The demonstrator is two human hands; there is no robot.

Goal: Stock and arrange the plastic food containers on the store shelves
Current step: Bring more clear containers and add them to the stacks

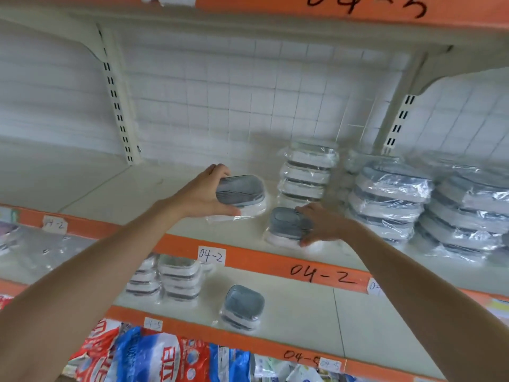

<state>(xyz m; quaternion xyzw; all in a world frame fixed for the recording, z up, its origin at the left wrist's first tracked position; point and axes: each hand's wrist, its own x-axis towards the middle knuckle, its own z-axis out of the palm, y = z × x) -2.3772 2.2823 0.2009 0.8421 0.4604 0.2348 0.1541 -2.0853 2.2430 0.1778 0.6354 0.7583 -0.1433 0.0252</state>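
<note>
My left hand (pixel 202 193) grips a wrapped pack of grey-lidded plastic containers (pixel 242 193), thumb below and fingers over its far end, just above the middle shelf (pixel 132 188). My right hand (pixel 321 224) holds a second wrapped pack (pixel 285 226) that rests near the shelf's front edge. Behind these stands a tall stack of the same small containers (pixel 308 172). To the right lie stacks of larger wrapped containers (pixel 391 199).
On the lower shelf (pixel 303 312) sit two short container stacks (pixel 165 279) and a single pack (pixel 243 306). Orange shelf edges carry handwritten labels (pixel 322 274). Red and blue bags (pixel 154 357) fill the bottom left. White uprights (pixel 118 100) flank the bay.
</note>
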